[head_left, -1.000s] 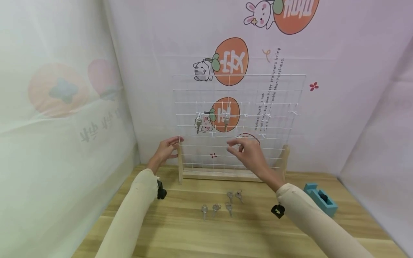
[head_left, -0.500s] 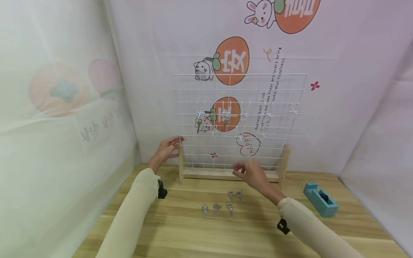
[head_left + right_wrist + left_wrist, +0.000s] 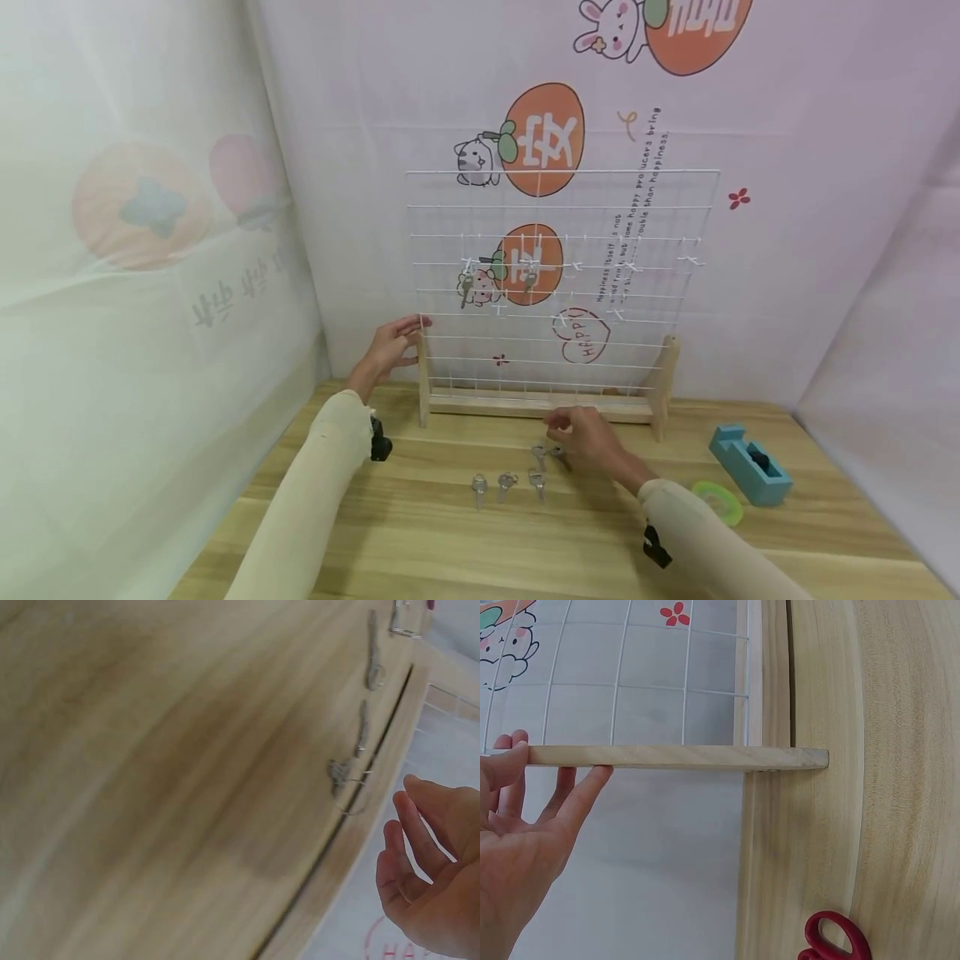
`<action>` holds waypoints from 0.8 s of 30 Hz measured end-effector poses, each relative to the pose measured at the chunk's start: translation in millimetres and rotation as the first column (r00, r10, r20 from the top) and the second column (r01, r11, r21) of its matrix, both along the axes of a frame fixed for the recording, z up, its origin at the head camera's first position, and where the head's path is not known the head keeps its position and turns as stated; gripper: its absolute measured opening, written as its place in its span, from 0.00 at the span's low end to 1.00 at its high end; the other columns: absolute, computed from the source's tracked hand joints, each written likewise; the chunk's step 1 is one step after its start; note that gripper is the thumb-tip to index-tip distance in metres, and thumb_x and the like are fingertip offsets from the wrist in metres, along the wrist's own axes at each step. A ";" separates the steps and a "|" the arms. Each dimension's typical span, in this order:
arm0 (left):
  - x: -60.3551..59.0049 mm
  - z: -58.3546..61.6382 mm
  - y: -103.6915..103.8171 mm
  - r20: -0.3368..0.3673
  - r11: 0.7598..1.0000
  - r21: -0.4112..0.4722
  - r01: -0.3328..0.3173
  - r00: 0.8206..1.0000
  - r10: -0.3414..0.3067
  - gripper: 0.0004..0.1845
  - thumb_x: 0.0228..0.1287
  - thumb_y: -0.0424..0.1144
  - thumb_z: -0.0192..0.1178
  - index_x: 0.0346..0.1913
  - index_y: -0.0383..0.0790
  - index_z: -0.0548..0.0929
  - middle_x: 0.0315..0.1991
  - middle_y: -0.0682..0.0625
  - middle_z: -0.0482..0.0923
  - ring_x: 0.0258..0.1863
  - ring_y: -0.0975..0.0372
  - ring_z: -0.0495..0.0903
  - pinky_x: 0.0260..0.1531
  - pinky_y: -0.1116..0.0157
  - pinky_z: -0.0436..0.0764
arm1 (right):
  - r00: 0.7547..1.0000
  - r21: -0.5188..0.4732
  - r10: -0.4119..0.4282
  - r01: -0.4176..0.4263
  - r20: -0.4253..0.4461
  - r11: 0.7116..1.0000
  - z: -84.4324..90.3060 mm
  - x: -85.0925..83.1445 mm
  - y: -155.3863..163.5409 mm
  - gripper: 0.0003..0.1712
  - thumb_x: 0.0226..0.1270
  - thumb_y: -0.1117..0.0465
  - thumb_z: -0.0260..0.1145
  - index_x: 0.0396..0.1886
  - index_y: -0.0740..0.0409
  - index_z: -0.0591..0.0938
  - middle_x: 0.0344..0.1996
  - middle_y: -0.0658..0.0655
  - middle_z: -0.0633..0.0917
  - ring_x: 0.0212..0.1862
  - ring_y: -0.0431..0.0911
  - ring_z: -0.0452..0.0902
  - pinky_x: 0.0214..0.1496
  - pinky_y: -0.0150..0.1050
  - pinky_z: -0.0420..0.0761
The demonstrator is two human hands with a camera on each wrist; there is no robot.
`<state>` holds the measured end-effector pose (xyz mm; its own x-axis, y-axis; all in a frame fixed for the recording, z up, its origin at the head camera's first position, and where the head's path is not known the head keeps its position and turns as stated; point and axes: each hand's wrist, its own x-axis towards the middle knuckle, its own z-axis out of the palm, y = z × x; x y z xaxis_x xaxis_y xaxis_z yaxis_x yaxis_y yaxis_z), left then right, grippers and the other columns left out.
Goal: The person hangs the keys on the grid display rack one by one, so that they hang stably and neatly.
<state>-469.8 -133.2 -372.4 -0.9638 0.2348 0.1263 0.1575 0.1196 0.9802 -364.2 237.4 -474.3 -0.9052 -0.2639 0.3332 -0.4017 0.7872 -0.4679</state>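
A white wire grid rack (image 3: 558, 208) stands on wooden posts at the back of the table. Two keys (image 3: 467, 288) hang on its hooks. My left hand (image 3: 405, 335) rests with straight fingers against the top of the left post (image 3: 422, 375); the left wrist view shows the same post (image 3: 675, 757) with the hand (image 3: 551, 784) against it. My right hand (image 3: 561, 433) is low over the table, fingers relaxed and holding nothing, just right of the nearest of several loose keys (image 3: 538, 453). The right wrist view shows that hand (image 3: 405, 825) beside the keys (image 3: 341, 776).
A blue tape dispenser (image 3: 750, 467) and a green ring (image 3: 717, 502) lie at the right of the wooden table (image 3: 450, 550). Red scissors handles (image 3: 836, 941) show in the left wrist view. Printed fabric walls close in the back and both sides.
My right hand has come down from the grid's lower wires to the table by the loose keys. The left hand has stayed on the post.
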 end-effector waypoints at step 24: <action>-0.5 -0.4 -0.6 0.003 1.000 0.007 0.001 1.000 -0.001 0.23 0.82 0.30 0.49 0.74 0.39 0.73 0.77 0.43 0.67 0.76 0.47 0.65 0.66 0.37 0.74 | 0.998 -0.018 0.057 -0.057 -0.010 0.998 -20.3 -9.5 -3.7 0.09 0.65 0.65 0.77 0.44 0.56 0.90 0.34 0.49 0.91 0.35 0.39 0.85 0.36 0.35 0.87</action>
